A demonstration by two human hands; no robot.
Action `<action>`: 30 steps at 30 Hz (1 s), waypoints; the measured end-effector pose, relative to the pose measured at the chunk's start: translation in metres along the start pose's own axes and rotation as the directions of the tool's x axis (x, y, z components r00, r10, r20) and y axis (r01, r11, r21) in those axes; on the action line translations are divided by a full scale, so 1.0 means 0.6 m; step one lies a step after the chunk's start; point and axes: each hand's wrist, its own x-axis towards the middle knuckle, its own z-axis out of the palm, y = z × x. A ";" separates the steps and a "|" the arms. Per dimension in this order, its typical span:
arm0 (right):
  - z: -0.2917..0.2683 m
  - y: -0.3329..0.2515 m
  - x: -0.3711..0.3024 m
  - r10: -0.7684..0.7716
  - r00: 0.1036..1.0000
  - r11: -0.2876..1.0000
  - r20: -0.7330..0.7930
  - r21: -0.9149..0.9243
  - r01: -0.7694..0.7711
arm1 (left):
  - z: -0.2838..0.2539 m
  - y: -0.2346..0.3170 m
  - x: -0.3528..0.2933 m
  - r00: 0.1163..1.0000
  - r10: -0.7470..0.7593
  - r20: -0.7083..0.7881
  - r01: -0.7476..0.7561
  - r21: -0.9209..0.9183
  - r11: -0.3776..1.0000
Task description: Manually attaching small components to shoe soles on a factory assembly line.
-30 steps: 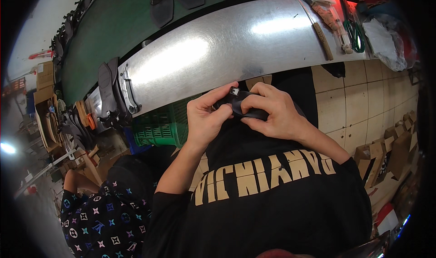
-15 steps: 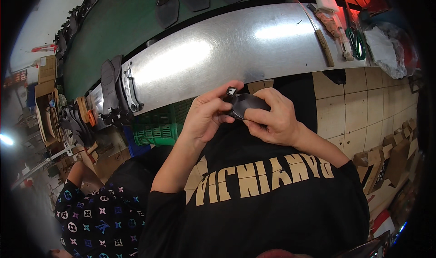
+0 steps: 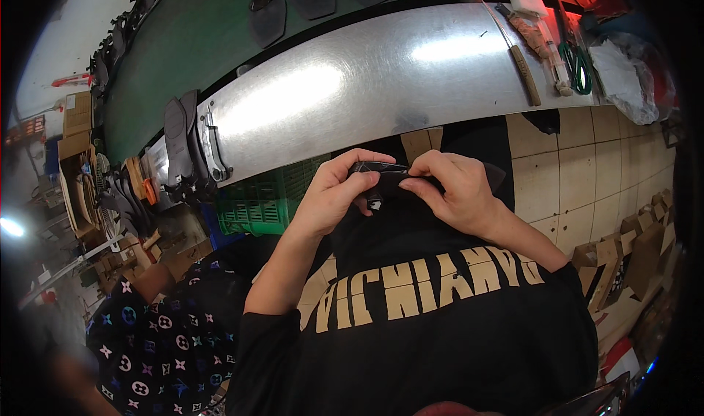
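Observation:
In front of my chest, just off the near edge of the metal worktable [image 3: 293,130], I hold a black sandal [image 3: 394,177] in both hands. My left hand [image 3: 330,200] is closed around its strap end, thumb on top. A strap end with a small white patch hangs below those fingers. My right hand [image 3: 463,196] pinches the sandal's edge between thumb and fingers, close to the left fingertips. Part of the sole shows dark beyond the right hand; the rest is covered by my fingers or blends into dark clothing.
A wooden-handled hook tool [image 3: 525,75], green-handled scissors [image 3: 579,68] and a white block [image 3: 525,0] lie at the table's right. Pliers [image 3: 213,145] and black sandals [image 3: 178,141] lie left. Behind runs a green belt [image 3: 183,42] with soles. A co-worker [image 3: 161,335] sits lower left.
The sandal has been turned over in my hands, and its white-patched strap end now hangs below my left fingers. My right fingers have shifted to pinch the edge. The co-worker has moved.

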 end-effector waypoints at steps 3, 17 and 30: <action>0.003 0.001 0.000 -0.014 1.000 1.000 -0.010 -0.005 0.013 | 0.006 -0.003 -0.001 0.999 0.035 -0.024 -0.033 0.082 0.996; 0.028 0.008 -0.010 0.047 0.999 0.998 -0.003 0.043 -0.046 | 0.005 -0.037 0.003 0.985 0.031 -0.172 -0.008 0.133 0.991; -0.045 -0.014 0.071 0.222 0.917 0.826 0.332 0.435 -0.357 | 0.029 0.023 -0.031 0.713 0.697 -0.077 -0.540 0.573 0.616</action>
